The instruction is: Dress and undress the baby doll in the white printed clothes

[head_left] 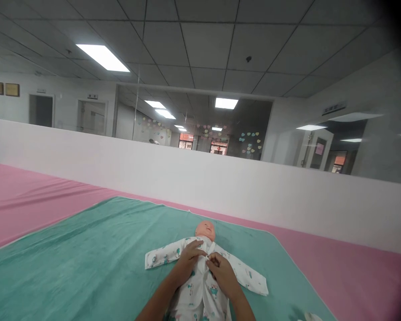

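The doll (205, 230) lies on the green blanket (87, 258), head at 12 o'clock, body running toward 6. The left hand (190, 259) and right hand (223, 271) meet at its chest, fingers curled and pinching the shirt (200, 294) front, both equally near.

doll (205, 231) legs: off the bottom edge
shirt (200, 292) front: buried under left hand (188, 259), right hand (222, 270)
white thing (310, 317), bottom right: half cut, no clue
wall plaques (3, 88): too tiny to read
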Tool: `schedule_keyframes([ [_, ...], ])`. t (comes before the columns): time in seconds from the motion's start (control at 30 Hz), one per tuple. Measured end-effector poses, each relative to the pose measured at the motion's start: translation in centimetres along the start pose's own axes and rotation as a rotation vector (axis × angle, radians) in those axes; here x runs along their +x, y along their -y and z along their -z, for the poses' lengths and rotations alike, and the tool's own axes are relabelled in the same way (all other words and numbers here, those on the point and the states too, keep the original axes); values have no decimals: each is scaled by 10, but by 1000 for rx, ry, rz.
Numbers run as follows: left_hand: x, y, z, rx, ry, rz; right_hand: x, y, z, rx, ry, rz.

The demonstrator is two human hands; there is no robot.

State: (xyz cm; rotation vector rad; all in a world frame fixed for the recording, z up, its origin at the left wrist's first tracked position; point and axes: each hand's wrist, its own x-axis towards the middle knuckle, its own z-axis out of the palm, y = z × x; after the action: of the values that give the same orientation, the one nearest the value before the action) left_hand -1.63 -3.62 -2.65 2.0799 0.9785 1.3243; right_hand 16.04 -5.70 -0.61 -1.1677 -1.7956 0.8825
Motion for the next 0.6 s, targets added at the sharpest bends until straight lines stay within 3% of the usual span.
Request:
schedule_keyframes([
  [0.17, 1, -8, 1, 21, 10, -29, 2, 1, -8, -96, -195, 46],
  [0.37, -1, -12, -2, 68, -8, 39, -1, 6, -17, -195, -443, -21],
  [0.6, -16, -15, -2, 55, 12, 68, -21, 12, -27, -331, -549, -55],
])
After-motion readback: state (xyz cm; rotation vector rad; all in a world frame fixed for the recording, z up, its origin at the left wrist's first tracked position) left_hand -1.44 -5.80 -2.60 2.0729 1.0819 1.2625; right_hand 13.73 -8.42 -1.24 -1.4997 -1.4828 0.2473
